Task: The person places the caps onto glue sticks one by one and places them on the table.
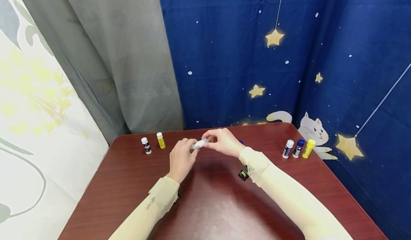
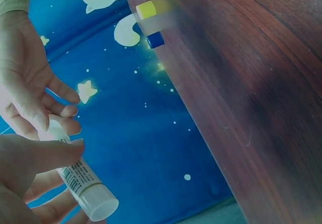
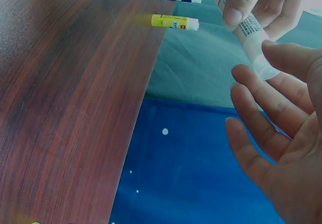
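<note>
A white glue stick (image 1: 199,144) with printed text is held up above the table between both hands. My left hand (image 1: 183,158) grips its body, the thumb lying across the label in the left wrist view. At the other end, my right hand (image 1: 224,141) pinches the translucent tip between thumb and forefinger, its other fingers spread loosely in the right wrist view. The stick is tilted, with a clear rounded end (image 2: 99,204) sticking out past the left fingers.
On the left of the dark red table (image 1: 205,204) stand a navy glue stick (image 1: 146,145) and a yellow glue stick (image 1: 161,140), both white-capped. To the right are white-capped (image 1: 288,149), blue-capped (image 1: 298,148) and yellow (image 1: 308,149) glue sticks. A blue item (image 1: 240,141) peeks out behind the right wrist.
</note>
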